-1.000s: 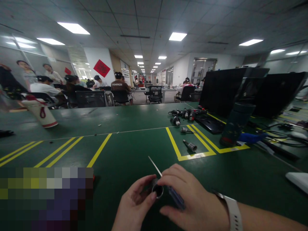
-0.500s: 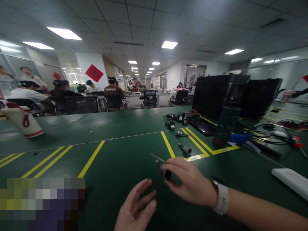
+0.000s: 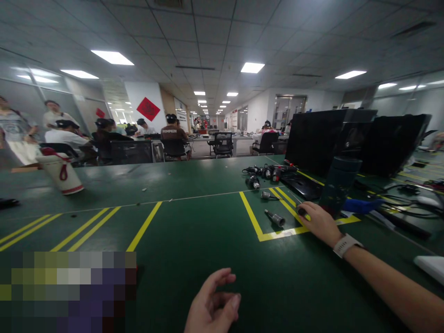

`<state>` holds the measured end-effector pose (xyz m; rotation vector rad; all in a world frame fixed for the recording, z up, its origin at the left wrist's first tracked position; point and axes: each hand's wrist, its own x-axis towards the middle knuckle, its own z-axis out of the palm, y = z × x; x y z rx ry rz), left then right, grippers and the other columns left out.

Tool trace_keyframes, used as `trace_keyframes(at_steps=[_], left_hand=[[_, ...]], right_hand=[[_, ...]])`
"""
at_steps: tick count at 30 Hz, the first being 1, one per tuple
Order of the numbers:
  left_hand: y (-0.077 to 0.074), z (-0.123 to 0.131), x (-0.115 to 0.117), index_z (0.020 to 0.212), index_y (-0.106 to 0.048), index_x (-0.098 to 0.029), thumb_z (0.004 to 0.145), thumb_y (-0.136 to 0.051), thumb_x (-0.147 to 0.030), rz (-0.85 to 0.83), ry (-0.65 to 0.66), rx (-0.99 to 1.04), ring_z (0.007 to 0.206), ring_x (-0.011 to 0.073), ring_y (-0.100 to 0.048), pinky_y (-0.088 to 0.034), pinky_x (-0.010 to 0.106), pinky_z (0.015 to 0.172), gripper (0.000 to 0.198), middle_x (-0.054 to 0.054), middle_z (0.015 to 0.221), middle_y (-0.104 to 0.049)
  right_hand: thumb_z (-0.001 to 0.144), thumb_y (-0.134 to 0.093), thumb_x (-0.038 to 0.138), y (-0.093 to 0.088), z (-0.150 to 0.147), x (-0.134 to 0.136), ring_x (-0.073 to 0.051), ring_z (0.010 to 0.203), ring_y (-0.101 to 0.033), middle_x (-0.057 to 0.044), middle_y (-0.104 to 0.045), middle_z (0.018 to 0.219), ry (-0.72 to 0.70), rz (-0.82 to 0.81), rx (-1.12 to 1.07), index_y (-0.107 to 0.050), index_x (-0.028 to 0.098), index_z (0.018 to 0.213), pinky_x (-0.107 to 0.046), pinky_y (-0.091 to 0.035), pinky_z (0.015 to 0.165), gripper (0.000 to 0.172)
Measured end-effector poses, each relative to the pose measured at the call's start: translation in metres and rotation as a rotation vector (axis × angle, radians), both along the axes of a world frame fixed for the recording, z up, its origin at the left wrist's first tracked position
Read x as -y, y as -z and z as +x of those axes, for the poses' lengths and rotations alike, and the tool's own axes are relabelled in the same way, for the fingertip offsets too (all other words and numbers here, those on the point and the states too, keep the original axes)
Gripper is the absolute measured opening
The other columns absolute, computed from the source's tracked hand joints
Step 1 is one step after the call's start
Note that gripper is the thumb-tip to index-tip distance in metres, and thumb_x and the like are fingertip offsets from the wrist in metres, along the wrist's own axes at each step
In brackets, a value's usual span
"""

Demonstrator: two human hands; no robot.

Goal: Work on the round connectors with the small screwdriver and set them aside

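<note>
My right hand [image 3: 321, 225] is closed on a hole saw bit [image 3: 301, 212], a small dark metal cup with a thin rod. It is over the yellow-taped corner at the right, beside the dark tumbler [image 3: 340, 187], and my fingers hide most of the bit. On the table just left of it lies a second hole saw bit [image 3: 275, 218], its hollow end turned right. Behind that is a third metal bit [image 3: 269, 195] with a thin shank. My left hand [image 3: 215, 303] hovers at the bottom middle, fingers loosely curved and apart, holding nothing.
Power tools with cords [image 3: 265, 173] lie in a heap behind the bits, near a black flat case [image 3: 301, 185]. Black monitors [image 3: 314, 143] stand at the right, beside cables. A white cup [image 3: 62, 173] is far left on the green table [image 3: 194, 240]. People sit beyond.
My right hand has carried the hole saw bit rightward and away from me, from the middle to the taped corner. My left hand stays low and open. The view has shifted slightly.
</note>
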<state>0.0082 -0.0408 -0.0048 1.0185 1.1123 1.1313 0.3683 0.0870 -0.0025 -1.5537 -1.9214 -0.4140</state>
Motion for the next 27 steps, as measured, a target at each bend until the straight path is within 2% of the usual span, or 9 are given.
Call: trace_keyframes(at_steps=[4,7,10,13,16,20,23,27], left_hand=[[0.002,-0.001,0.000,0.102,-0.062,-0.020,0.063,-0.076,-0.041,0.002,0.010,-0.012,0.076,0.0247,-0.066,-0.054,0.036,0.060,0.047,0.012,0.106,-0.064],[0.004,-0.001,0.000,0.102,-0.062,-0.019,0.065,-0.075,-0.040,0.019,0.022,-0.003,0.075,0.0239,-0.066,-0.054,0.035,0.060,0.045,0.012,0.104,-0.065],[0.005,0.000,-0.001,0.103,-0.063,-0.019,0.065,-0.074,-0.039,0.015,0.030,0.007,0.074,0.0230,-0.066,-0.053,0.034,0.059,0.044,0.012,0.104,-0.065],[0.003,0.001,0.000,0.102,-0.063,-0.019,0.066,-0.073,-0.039,0.006,0.043,-0.005,0.075,0.0229,-0.065,-0.053,0.034,0.059,0.043,0.012,0.104,-0.064],[0.000,0.000,0.001,0.102,-0.064,-0.019,0.067,-0.072,-0.041,0.000,0.049,-0.018,0.077,0.0237,-0.065,-0.052,0.034,0.060,0.042,0.012,0.103,-0.065],[0.000,-0.002,0.001,0.102,-0.064,-0.019,0.066,-0.073,-0.042,-0.004,0.042,0.003,0.074,0.0231,-0.065,-0.052,0.034,0.059,0.044,0.012,0.101,-0.065],[0.004,-0.004,0.000,0.102,-0.064,-0.018,0.067,-0.073,-0.041,0.006,0.059,0.018,0.072,0.0219,-0.065,-0.052,0.033,0.058,0.043,0.012,0.100,-0.065],[0.007,-0.002,0.000,0.104,-0.064,-0.017,0.072,-0.068,-0.038,0.041,0.080,-0.017,0.073,0.0217,-0.065,-0.053,0.031,0.056,0.038,0.012,0.099,-0.066]], right_hand=[[0.077,-0.052,0.023,0.001,0.002,0.004,-0.032,0.092,-0.063,-0.016,-0.066,0.104,0.004,-0.083,0.023,-0.065,0.015,0.096,-0.044,-0.054,0.077,0.024],[0.077,-0.053,0.024,-0.006,0.002,0.010,-0.031,0.091,-0.063,-0.016,-0.066,0.103,0.017,-0.117,0.027,-0.065,0.015,0.097,-0.043,-0.054,0.077,0.025],[0.080,-0.050,0.024,-0.016,-0.005,0.018,-0.033,0.095,-0.061,-0.018,-0.065,0.104,0.060,-0.098,0.014,-0.065,0.013,0.098,-0.047,-0.050,0.083,0.026],[0.085,-0.045,0.024,-0.027,-0.025,0.022,-0.033,0.099,-0.059,-0.019,-0.063,0.107,0.060,-0.091,0.001,-0.063,0.012,0.102,-0.047,-0.047,0.086,0.028],[0.086,-0.047,0.030,-0.032,-0.056,0.020,-0.031,0.099,-0.059,-0.017,-0.062,0.108,-0.001,-0.143,-0.003,-0.063,0.013,0.102,-0.043,-0.048,0.084,0.028],[0.080,-0.060,0.039,-0.029,-0.091,0.012,-0.030,0.086,-0.062,-0.015,-0.064,0.096,-0.054,-0.250,-0.044,-0.065,0.015,0.087,-0.042,-0.049,0.077,0.026],[0.076,-0.065,0.031,-0.025,-0.102,0.010,-0.029,0.078,-0.062,-0.013,-0.063,0.089,-0.074,-0.320,-0.116,-0.065,0.013,0.084,-0.041,-0.049,0.071,0.020],[0.080,-0.058,0.024,-0.030,-0.114,0.022,-0.026,0.082,-0.062,-0.013,-0.062,0.095,-0.148,-0.400,-0.275,-0.065,0.013,0.090,-0.041,-0.049,0.073,0.017]])
